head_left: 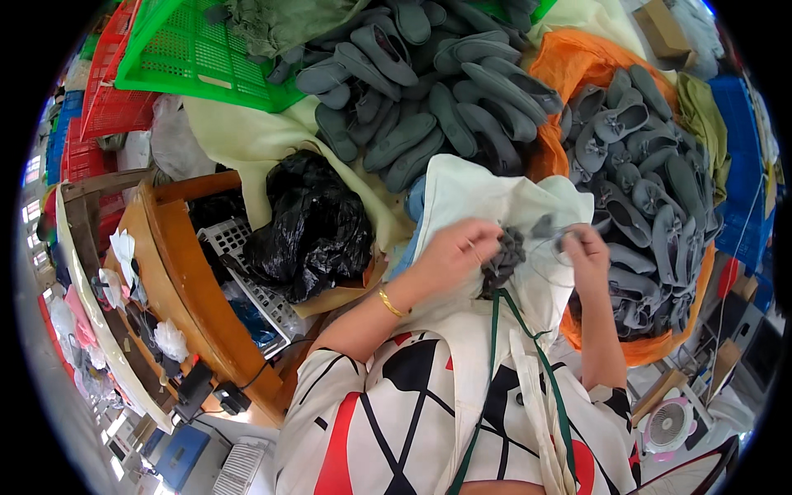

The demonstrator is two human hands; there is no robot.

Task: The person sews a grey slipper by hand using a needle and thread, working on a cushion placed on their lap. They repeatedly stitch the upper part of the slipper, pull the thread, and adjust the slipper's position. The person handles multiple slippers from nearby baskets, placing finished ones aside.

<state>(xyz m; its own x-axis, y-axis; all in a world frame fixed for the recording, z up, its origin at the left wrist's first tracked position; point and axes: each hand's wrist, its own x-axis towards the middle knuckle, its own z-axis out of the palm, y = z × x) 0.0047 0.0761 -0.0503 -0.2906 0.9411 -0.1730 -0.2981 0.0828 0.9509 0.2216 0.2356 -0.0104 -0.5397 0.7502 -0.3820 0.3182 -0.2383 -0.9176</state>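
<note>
Over a white cloth (466, 188) spread on my lap, both hands work close together. My left hand (462, 249) has its thumb and fingers pinched beside a bunch of small dark grey pieces (505, 257), perhaps fabric bows. What sits between those fingertips is too blurred to name. My right hand (587, 252), a little way to the right, is closed in a pinch on something small and dark. Thin dark thread-like loops (540, 247) show between the hands. A small grey piece (542, 226) appears above the loops, smeared by motion.
Grey slip-on shoes (404, 140) lie heaped ahead, by a green crate (206, 62). An orange bag (701, 301) full of grey shoes with bows stands at right. On the left are a black plastic bag (318, 231), a white basket (272, 309) and a wooden table (186, 305).
</note>
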